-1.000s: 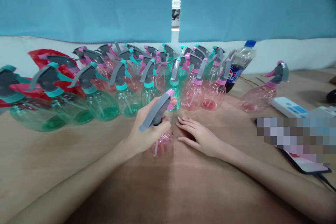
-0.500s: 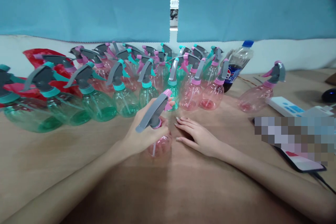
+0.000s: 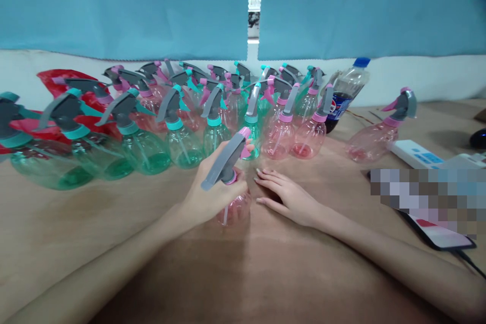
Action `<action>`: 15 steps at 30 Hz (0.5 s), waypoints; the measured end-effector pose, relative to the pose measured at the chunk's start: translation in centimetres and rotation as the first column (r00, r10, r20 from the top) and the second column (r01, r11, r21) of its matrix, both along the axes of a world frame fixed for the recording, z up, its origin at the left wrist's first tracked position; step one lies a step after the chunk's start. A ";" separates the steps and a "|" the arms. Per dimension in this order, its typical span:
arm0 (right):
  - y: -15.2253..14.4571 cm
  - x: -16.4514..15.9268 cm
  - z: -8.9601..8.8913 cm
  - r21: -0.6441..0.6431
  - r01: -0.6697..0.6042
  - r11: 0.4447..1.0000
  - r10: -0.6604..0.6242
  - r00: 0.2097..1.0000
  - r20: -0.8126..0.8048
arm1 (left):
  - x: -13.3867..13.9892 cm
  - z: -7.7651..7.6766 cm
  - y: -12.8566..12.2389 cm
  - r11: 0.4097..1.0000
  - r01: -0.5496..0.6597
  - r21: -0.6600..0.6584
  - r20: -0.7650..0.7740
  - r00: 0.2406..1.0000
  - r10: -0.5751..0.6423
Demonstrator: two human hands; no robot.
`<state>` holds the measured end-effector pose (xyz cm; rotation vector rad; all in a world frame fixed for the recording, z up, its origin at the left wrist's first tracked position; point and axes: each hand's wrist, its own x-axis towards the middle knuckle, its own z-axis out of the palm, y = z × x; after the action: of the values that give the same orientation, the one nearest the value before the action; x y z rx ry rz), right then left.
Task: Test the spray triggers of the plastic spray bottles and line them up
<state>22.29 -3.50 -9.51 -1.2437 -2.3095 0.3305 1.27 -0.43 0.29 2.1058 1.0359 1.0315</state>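
My left hand (image 3: 212,187) is wrapped round a pink spray bottle (image 3: 236,208), just below its grey and pink trigger head. Part of the bottle is hidden behind the fingers. The bottle is upright on the wooden table (image 3: 281,273), its nozzle pointing away from me. To the right of it my right hand (image 3: 290,197) lies on the table, fingers stretched out, holding nothing. Beyond both hands stand green spray bottles (image 3: 184,149) and pink spray bottles (image 3: 279,142), several of each, with grey trigger heads.
A cola bottle (image 3: 341,96) with a blue cap leans at the back right. Nearer stand a lone pink spray bottle (image 3: 374,139), a white power strip (image 3: 413,154) and a phone (image 3: 440,233) on a cable. Red plastic (image 3: 66,83) lies at the left; a blue curtain (image 3: 132,10) hangs behind.
The whole view has shifted very slightly to the right. Both hands keep their pose, the left one still around the pink spray bottle.
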 end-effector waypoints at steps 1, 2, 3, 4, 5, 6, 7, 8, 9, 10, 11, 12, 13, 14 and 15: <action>0.0 0.0 0.0 0.001 0.001 1.000 -0.001 1.000 -0.003 | 0.0 -0.1 0.0 1.000 0.010 -0.012 -0.004 1.000 -0.010; 0.0 0.0 0.0 0.002 0.001 1.000 -0.001 1.000 -0.003 | -0.1 -0.2 0.0 1.000 0.015 -0.021 -0.005 1.000 -0.016; 0.0 0.0 0.0 0.001 0.001 1.000 -0.001 1.000 0.001 | -0.1 -0.2 0.0 0.999 0.020 -0.029 -0.005 1.000 -0.021; 0.0 0.0 0.0 0.000 0.001 1.000 -0.001 1.000 0.006 | -0.1 -0.2 0.0 0.999 0.022 -0.034 -0.001 1.000 -0.022; 0.0 0.0 0.0 -0.003 0.001 1.000 -0.001 1.000 0.011 | -0.1 -0.2 0.0 0.999 0.023 -0.037 0.005 1.000 -0.023; 0.0 0.0 0.0 -0.005 0.002 1.000 -0.002 1.000 0.015 | -0.1 -0.3 0.0 0.999 0.026 -0.040 0.007 1.000 -0.026; 0.0 0.0 0.0 -0.006 0.002 1.000 -0.002 1.000 0.018 | -0.1 -0.3 0.1 0.999 0.030 -0.044 0.008 1.000 -0.029; 0.0 0.0 0.0 -0.006 0.002 1.000 -0.002 1.000 0.020 | -0.1 -0.3 0.1 0.998 0.032 -0.048 0.008 0.999 -0.031; 0.0 0.0 0.0 -0.006 0.002 1.000 -0.002 1.000 0.022 | -0.1 -0.3 0.1 0.998 0.033 -0.050 0.008 0.999 -0.033; 0.0 0.0 0.0 -0.004 0.002 1.000 -0.002 1.000 0.025 | -0.1 -0.3 0.1 0.998 0.034 -0.049 0.007 0.999 -0.033; 0.0 0.0 0.0 -0.001 0.002 1.000 -0.002 1.000 0.027 | -0.1 -0.3 0.1 0.998 0.035 -0.046 0.005 0.999 -0.035; 0.0 0.0 0.0 0.002 0.003 1.000 -0.003 1.000 0.028 | -0.1 -0.3 0.1 0.999 0.037 -0.037 0.004 0.999 -0.036; 0.0 0.0 0.0 0.004 0.003 1.000 -0.003 1.000 0.026 | -0.1 -0.2 0.1 0.999 0.036 -0.028 0.002 0.999 -0.036; 0.0 0.0 0.0 0.006 0.002 1.000 -0.002 1.000 0.020 | -0.1 -0.1 0.0 0.999 0.036 -0.021 -0.003 0.999 -0.036; 0.0 0.0 0.0 0.007 0.002 1.000 -0.002 1.000 0.012 | -0.1 0.0 0.0 0.999 0.036 -0.014 -0.008 0.999 -0.036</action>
<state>22.27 -3.53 -9.50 -1.2475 -2.3175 0.3148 1.20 -0.43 0.29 2.1113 1.0022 0.9959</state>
